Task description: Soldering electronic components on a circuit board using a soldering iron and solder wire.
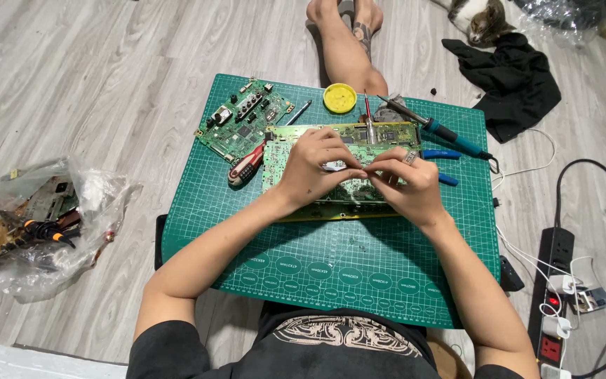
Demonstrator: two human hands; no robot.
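Circuit board: a large green rectangular board (338, 168), flat and densely studded with small parts, lies at the centre of the frame on the mat, its long side running left to right.
Left hand: the left hand (313, 165) rests on the board's left half, fingers curled, thumb and forefinger pinched together at the board's middle on something too small to tell.
Right hand: the right hand (408, 181) sits on the board's right half, a ring on one finger, its fingertips pinched and meeting those of the left hand.
Cutting mat: a green mat (359, 260) with a fine white grid and a row of printed ovals near its lower edge, smooth and matte, lying on grey wood-grain floor (106, 84).
Second board: a smaller green board (242, 119), tilted, at the mat's upper left corner.
Tools: a red-and-black handled tool (247, 165) touching the large board's left edge; a soldering iron (443, 131) with blue grip, upper right of the mat; blue handles (443, 154) just beside the right hand.
Tin: a round yellow tin (339, 97), open and shallow, at the mat's top edge.
Bag: a crumpled clear plastic bag (43, 224), left of the frame, holding boards and orange-tipped wires.
Power strip: black, with plugs and white cables (555, 281), lower right.
Cloth: black fabric (517, 77), upper right, a cat (478, 17) beside it.
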